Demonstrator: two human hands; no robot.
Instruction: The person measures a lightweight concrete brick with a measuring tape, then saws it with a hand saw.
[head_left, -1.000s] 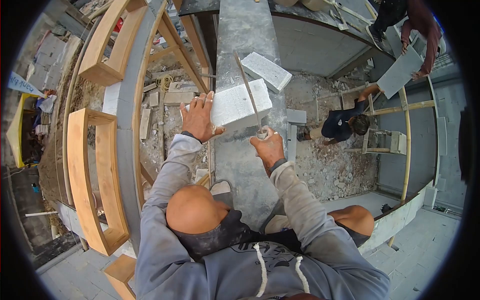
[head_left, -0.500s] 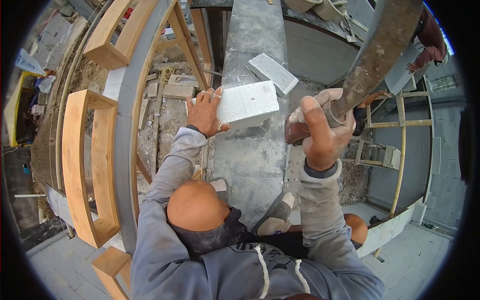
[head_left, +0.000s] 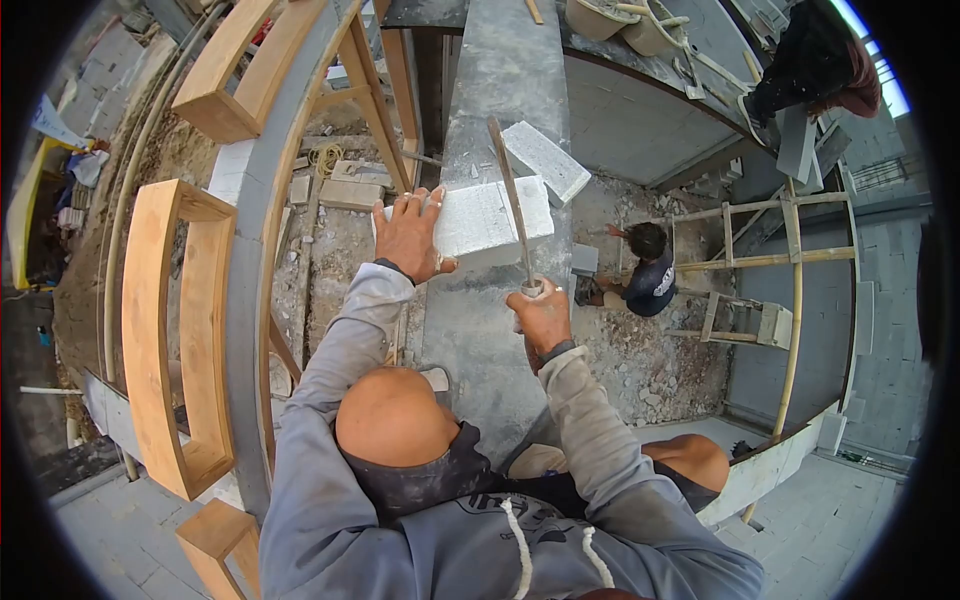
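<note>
A white block (head_left: 478, 219) lies across the grey plank (head_left: 480, 345). My left hand (head_left: 409, 236) presses on the block's left end, its fingers spread. In my right hand (head_left: 543, 318) is the handle of a long, rusty metal blade (head_left: 510, 190), closed in my fingers. The blade stretches away from me over the right part of the block, its edge at the block's top face; whether it has cut in cannot be told. A second white block (head_left: 545, 163) rests just beyond, at an angle on the plank.
Wooden frames (head_left: 150, 330) stand at left. Below on the right, a person (head_left: 650, 270) crouches near bamboo scaffolding (head_left: 790, 330). Another person (head_left: 815, 65) is at the upper right. Buckets (head_left: 600, 18) and a trowel (head_left: 690, 78) sit on the far ledge.
My right hand has come down and left, bringing the raised blade onto the block. The upper-right person has shifted, and the crouching person now shows. My left hand has barely moved.
</note>
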